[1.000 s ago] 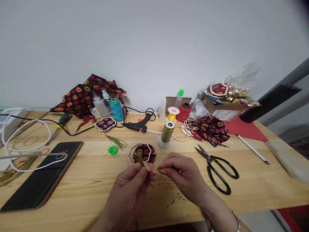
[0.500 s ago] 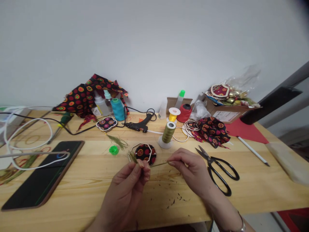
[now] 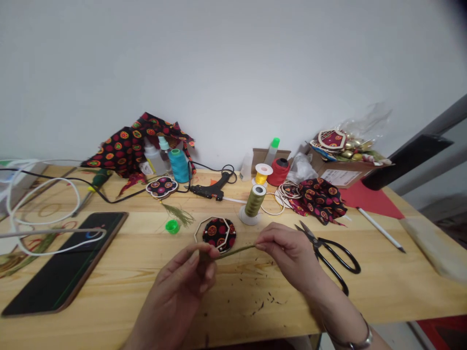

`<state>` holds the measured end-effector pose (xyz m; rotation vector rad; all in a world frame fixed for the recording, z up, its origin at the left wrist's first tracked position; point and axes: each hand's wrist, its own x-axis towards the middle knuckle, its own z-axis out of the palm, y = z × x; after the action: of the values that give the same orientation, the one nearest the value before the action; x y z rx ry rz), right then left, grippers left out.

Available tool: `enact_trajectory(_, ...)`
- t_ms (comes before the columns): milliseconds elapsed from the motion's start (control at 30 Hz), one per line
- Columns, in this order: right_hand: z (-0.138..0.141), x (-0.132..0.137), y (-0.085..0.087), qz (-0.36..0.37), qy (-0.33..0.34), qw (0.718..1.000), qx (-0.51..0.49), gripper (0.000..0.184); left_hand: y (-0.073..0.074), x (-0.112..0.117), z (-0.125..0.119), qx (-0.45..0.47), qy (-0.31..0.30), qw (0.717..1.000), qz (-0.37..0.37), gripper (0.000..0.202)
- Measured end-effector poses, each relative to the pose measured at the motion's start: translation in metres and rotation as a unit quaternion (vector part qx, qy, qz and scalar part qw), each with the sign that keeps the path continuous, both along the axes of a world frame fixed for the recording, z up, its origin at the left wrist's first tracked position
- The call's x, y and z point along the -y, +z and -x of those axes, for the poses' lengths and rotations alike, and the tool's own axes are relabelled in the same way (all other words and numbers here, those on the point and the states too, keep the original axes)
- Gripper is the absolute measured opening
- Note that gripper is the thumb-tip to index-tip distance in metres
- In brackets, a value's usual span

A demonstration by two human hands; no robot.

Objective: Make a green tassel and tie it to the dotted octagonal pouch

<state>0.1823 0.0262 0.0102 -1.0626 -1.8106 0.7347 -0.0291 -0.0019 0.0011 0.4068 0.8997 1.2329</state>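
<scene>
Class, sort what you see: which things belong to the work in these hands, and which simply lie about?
Belonging:
olive strands, held between left hand and right hand
olive spool, probably, matching in colour

Apparently lying about:
phone
glue gun
white pencil

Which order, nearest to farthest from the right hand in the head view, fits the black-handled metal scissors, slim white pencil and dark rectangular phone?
1. Scissors: just right of the right hand.
2. White pencil: farther right, past the scissors.
3. Dark phone: far left.

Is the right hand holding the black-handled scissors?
No, the right hand pinches an olive-green thread bundle, while the scissors lie on the wooden table.
</scene>
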Motion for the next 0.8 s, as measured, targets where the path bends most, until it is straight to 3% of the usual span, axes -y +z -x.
enact_trajectory(67, -0.002, 0.0, 0.003, 0.001, 0.007, 1.0, 0.016, 0.015, 0.0, -0.001, 0.009, -0.061, 0.023, 0.998, -0.012, 0.024)
enact_trajectory(133, -0.004, 0.0, 0.007, 0.001, 0.024, 0.999, 0.035, 0.016, 0.001, -0.002, 0.018, -0.187, 0.083, 0.978, -0.05, 0.019)
enact_trajectory(167, -0.005, 0.001, 0.008, 0.0, 0.036, 0.998, 0.046, 0.016, 0.002, -0.003, 0.02, -0.294, 0.095, 0.948, -0.075, 0.019)
enact_trajectory(233, -0.005, 0.003, 0.012, 0.0, 0.06, 0.996, 0.071, 0.017, 0.007, -0.003, 0.022, -0.495, 0.15, 0.833, -0.196, 0.018)
enact_trajectory(300, -0.003, 0.004, 0.015, -0.003, 0.082, 0.992, 0.095, 0.017, 0.013, -0.003, 0.017, -0.562, 0.15, 0.746, -0.324, 0.022)
enact_trajectory(333, -0.002, 0.005, 0.016, -0.007, 0.093, 0.99, 0.104, 0.017, 0.016, -0.003, 0.012, -0.562, 0.114, 0.735, -0.361, 0.025)
enact_trajectory(467, 0.004, 0.006, 0.02, -0.034, 0.136, 0.981, 0.132, 0.022, 0.018, -0.003, -0.014, -0.491, -0.075, 0.78, -0.381, 0.032)
enact_trajectory(533, 0.005, 0.006, 0.02, -0.038, 0.141, 0.978, 0.152, 0.022, 0.014, -0.003, -0.023, -0.479, -0.155, 0.791, -0.347, 0.037)
enact_trajectory(633, 0.005, 0.006, 0.019, -0.035, 0.138, 0.973, 0.18, 0.02, 0.006, -0.003, -0.027, -0.476, -0.209, 0.793, -0.319, 0.039)
enact_trajectory(800, 0.007, 0.003, 0.014, -0.042, 0.149, 0.971, 0.185, 0.021, 0.002, -0.004, -0.025, -0.489, -0.231, 0.781, -0.312, 0.036)
